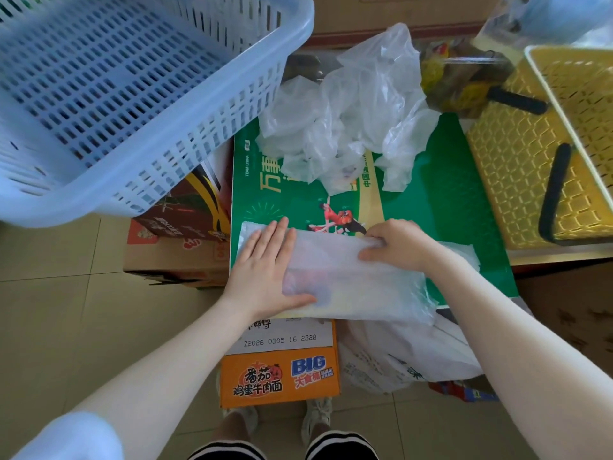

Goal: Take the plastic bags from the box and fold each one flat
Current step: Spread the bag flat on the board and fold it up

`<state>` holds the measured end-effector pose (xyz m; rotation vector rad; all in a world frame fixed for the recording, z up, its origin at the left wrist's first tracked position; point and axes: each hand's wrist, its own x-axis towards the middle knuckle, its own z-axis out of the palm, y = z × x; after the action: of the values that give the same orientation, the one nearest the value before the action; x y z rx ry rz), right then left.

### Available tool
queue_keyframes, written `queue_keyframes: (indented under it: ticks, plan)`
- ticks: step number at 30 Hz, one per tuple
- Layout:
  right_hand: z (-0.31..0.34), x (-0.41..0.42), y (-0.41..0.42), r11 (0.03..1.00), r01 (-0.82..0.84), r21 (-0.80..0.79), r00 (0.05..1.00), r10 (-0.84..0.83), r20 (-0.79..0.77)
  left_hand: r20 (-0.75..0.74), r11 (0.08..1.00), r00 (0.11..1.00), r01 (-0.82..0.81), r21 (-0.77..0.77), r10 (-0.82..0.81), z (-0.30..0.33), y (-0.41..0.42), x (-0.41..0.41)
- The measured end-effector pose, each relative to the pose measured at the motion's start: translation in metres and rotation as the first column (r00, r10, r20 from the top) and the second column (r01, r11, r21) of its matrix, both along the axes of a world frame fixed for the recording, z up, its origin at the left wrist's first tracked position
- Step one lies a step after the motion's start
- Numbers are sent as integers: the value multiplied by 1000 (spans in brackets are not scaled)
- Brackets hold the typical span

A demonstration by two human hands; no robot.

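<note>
While left hand (265,263) presses flat, right hand's (394,242) grip pinches the bag (348,277).

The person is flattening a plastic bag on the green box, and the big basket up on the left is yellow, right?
Not quite. The basket on the left is pale blue; the yellow basket sits on the right. The head view shows it. The rest holds: the left hand presses flat on the plastic bag and the right hand pinches its edge, on the green box.
</note>
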<state>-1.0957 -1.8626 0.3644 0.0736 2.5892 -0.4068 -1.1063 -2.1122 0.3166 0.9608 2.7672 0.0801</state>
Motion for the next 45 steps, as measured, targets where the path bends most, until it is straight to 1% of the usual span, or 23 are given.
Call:
queue_keyframes:
  ticks: [3,5,8,10,11,13,15,18,21,24,26,27,28,29,31,32,33,34,35,37,40,41,45]
  plan:
    - [2,-8,0,994,22,-104,999,-25,-31,-29,998,997,-67,23,67,5,6,2]
    - [1,-11,-9,991,-14,-137,994,0,-105,-20,996,998,-56,63,58,11,20,5]
    - [-8,-13,-20,991,-130,34,968,135,-214,79,981,995,-70,183,56,14,52,13]
    - [-8,-13,-18,971,-184,152,955,214,-207,117,978,990,-101,183,80,7,65,19]
    - [-7,-11,-13,965,-194,177,958,226,-177,92,983,992,-99,152,86,3,68,22]
    - [-4,-7,0,969,-173,178,977,192,-97,21,993,997,-81,89,80,-5,68,26]
    - [-1,-1,18,988,-114,106,993,118,-24,-4,991,995,-102,86,102,-8,67,27]
    - [4,8,50,997,36,-62,997,-31,76,28,989,991,-136,64,134,-7,70,25]
    - [7,19,76,988,120,-102,988,-110,106,56,986,986,-160,45,158,-5,71,25]
    - [9,24,90,988,153,10,978,-153,143,72,987,985,-158,6,157,-3,71,25]
    - [14,26,78,955,156,250,973,-192,127,76,987,984,-158,-16,159,-2,71,25]
    - [16,28,64,907,148,393,983,-178,40,78,987,984,-156,-20,158,-1,71,25]
    - [13,32,46,867,156,474,987,-127,-94,80,988,985,-154,-21,155,1,72,25]
    - [11,36,22,873,165,459,967,-53,-248,82,988,984,-154,-20,156,1,72,26]
    - [-1,43,-24,972,125,197,887,-21,-462,86,987,983,-162,-19,164,1,73,25]
    - [-9,45,-43,996,71,49,874,-38,-485,88,987,983,-160,-22,162,2,73,25]
    - [-17,46,-57,998,26,-60,895,-50,-444,90,989,985,-149,-17,150,2,72,24]
    - [-25,48,-65,993,11,-115,922,-54,-383,106,991,986,-131,-4,131,3,71,22]
    - [-32,51,-68,994,15,-106,941,-49,-334,130,994,986,-109,17,106,3,67,21]
    - [-46,55,-66,999,37,-12,948,-39,-315,140,998,989,-46,40,40,4,54,18]
    - [-54,61,-56,993,86,82,953,-58,-299,-1,999,999,32,-20,-32,0,25,15]
    - [-54,63,-52,988,118,95,955,-86,-284,-26,999,999,28,-26,-29,-2,16,15]
    - [-50,72,-35,958,241,156,947,-198,-251,-5,999,999,-33,0,33,-5,-1,13]
